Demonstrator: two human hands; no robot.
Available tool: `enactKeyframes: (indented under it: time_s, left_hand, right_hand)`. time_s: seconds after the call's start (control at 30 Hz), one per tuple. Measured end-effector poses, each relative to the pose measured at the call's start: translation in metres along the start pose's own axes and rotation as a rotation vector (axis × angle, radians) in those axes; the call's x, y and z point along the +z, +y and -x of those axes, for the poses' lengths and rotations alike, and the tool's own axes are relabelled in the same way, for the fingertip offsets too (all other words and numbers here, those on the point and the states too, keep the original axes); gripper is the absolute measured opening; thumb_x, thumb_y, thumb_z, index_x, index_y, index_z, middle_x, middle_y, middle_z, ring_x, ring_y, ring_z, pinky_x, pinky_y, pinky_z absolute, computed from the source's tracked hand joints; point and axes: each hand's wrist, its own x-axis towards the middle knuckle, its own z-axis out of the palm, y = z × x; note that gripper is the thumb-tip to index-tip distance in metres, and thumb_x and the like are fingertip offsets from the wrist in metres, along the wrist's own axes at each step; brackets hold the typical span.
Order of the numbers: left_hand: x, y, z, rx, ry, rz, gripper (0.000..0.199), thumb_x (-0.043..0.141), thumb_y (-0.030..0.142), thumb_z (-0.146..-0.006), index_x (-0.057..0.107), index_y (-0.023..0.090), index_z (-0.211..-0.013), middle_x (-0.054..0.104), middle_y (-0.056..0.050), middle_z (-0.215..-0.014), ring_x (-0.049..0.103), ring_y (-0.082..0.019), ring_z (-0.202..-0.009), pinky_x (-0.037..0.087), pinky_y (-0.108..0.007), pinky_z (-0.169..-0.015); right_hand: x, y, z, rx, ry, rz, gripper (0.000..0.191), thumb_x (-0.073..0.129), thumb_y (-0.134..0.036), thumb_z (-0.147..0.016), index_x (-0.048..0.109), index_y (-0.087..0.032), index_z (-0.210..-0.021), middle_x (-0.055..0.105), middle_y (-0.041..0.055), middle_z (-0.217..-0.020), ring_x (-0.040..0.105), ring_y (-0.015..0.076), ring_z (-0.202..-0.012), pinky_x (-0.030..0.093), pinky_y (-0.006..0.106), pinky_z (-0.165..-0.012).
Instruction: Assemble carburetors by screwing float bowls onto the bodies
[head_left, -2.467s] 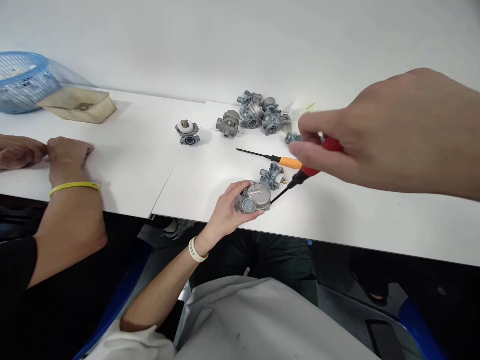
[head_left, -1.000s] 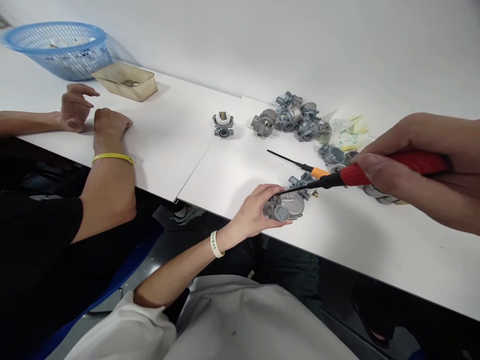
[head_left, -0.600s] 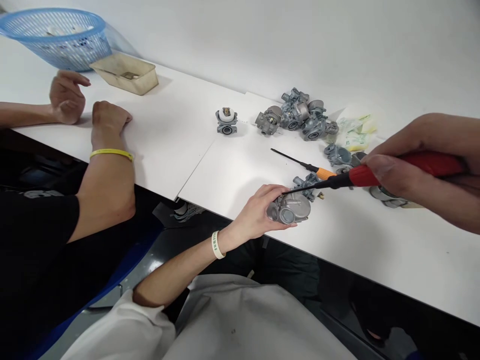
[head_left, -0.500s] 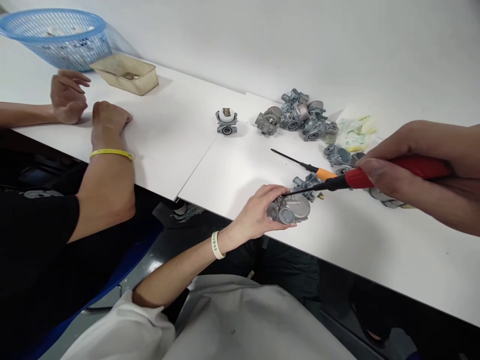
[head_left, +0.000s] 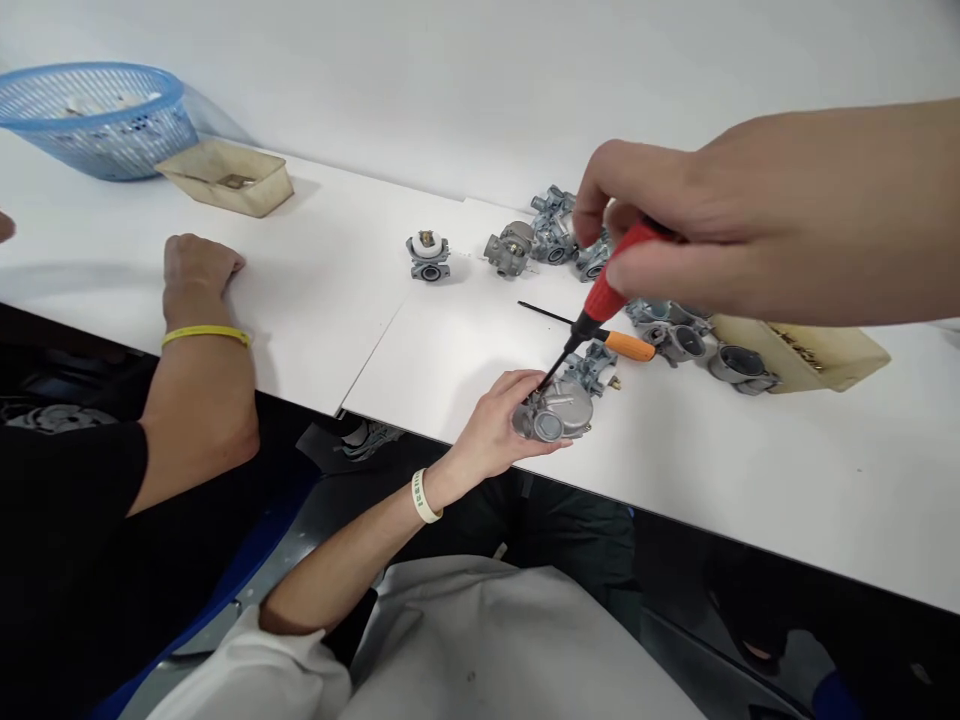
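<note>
My left hand [head_left: 499,425] is closed around a grey metal carburetor [head_left: 566,408] at the table's front edge. With my right hand [head_left: 675,220] I grip the red handle of a screwdriver [head_left: 600,298] from above. Its dark shaft slants down to the left, and the tip meets the top of the carburetor beside my left fingertips. What the tip touches there is too small to make out. Just behind lies another carburetor body [head_left: 592,368] with a brass fitting. A second screwdriver [head_left: 630,346] with an orange handle rests on the table past it.
More carburetors [head_left: 510,250] stand along the wall, one with a white part [head_left: 429,243] off to the left. Carburetor bodies [head_left: 679,343] sit by a cream bin [head_left: 840,355] of small brass pieces. Left are another bin [head_left: 259,195], a blue basket [head_left: 142,150] and a co-worker's forearm [head_left: 206,380].
My right hand has swung up and left, tilting the red screwdriver from nearly level to steep. The left hand still holds the carburetor. The view has shifted, and the co-worker's other hand has mostly left it.
</note>
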Motion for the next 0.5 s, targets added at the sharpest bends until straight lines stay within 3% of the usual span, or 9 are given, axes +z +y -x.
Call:
enactKeyframes:
  time_s: [0.07, 0.2, 0.27, 0.37, 0.43, 0.5]
  left_hand:
    - [0.000, 0.000, 0.000, -0.004, -0.009, 0.003, 0.065, 0.088, 0.045, -0.070, 0.060, 0.016, -0.122, 0.063, -0.014, -0.125, 0.063, -0.027, -0.115, 0.052, -0.044, -0.102]
    - [0.000, -0.002, 0.000, 0.004, -0.011, 0.008, 0.065, 0.087, 0.047, -0.071, 0.060, 0.018, -0.123, 0.063, -0.014, -0.124, 0.062, -0.027, -0.115, 0.052, -0.044, -0.101]
    - [0.000, -0.002, 0.001, 0.013, -0.006, 0.002, 0.065, 0.086, 0.047, -0.072, 0.059, 0.017, -0.123, 0.063, -0.014, -0.125, 0.062, -0.026, -0.115, 0.053, -0.043, -0.101]
    - [0.000, -0.003, 0.002, 0.028, -0.002, -0.006, 0.066, 0.086, 0.049, -0.073, 0.059, 0.018, -0.125, 0.062, -0.014, -0.126, 0.062, -0.026, -0.116, 0.053, -0.043, -0.101]
    - [0.000, -0.002, 0.002, 0.036, -0.002, -0.001, 0.067, 0.086, 0.049, -0.073, 0.058, 0.018, -0.126, 0.062, -0.014, -0.125, 0.062, -0.026, -0.116, 0.053, -0.043, -0.101]
    - [-0.001, -0.002, 0.002, 0.034, 0.001, 0.011, 0.067, 0.086, 0.048, -0.073, 0.059, 0.017, -0.125, 0.062, -0.014, -0.124, 0.062, -0.027, -0.115, 0.053, -0.043, -0.100]
  right_hand:
    - [-0.002, 0.000, -0.002, -0.004, -0.006, 0.095, 0.048, 0.043, -0.071, -0.094, 0.065, -0.033, -0.113, 0.049, -0.0058, -0.055, 0.051, 0.0093, -0.050, 0.025, 0.031, -0.054]
    - [0.005, 0.005, 0.003, -0.008, 0.103, 0.501, 0.073, 0.018, -0.074, -0.098, 0.070, -0.024, -0.088, 0.042, 0.0019, -0.049, 0.061, 0.0157, -0.064, 0.017, 0.034, -0.056]
    - [0.010, 0.011, 0.006, -0.022, 0.082, 0.385, 0.074, 0.018, -0.078, -0.096, 0.071, -0.027, -0.104, 0.046, 0.0011, -0.050, 0.060, 0.0150, -0.062, 0.017, 0.033, -0.055]
    - [0.016, 0.021, 0.006, -0.068, -0.023, 0.117, 0.080, 0.028, -0.089, -0.085, 0.059, -0.034, -0.132, 0.055, -0.0045, -0.056, 0.049, 0.0080, -0.047, 0.024, 0.030, -0.050]
    - [0.018, 0.023, 0.004, -0.075, -0.025, 0.210, 0.085, 0.022, -0.095, -0.081, 0.067, -0.033, -0.119, 0.052, -0.0041, -0.052, 0.046, 0.0072, -0.044, 0.025, 0.031, -0.049]
    - [0.020, 0.022, 0.001, -0.051, 0.068, 0.428, 0.096, 0.007, -0.096, -0.079, 0.072, -0.026, -0.092, 0.045, -0.0001, -0.045, 0.049, 0.0102, -0.047, 0.023, 0.034, -0.051]
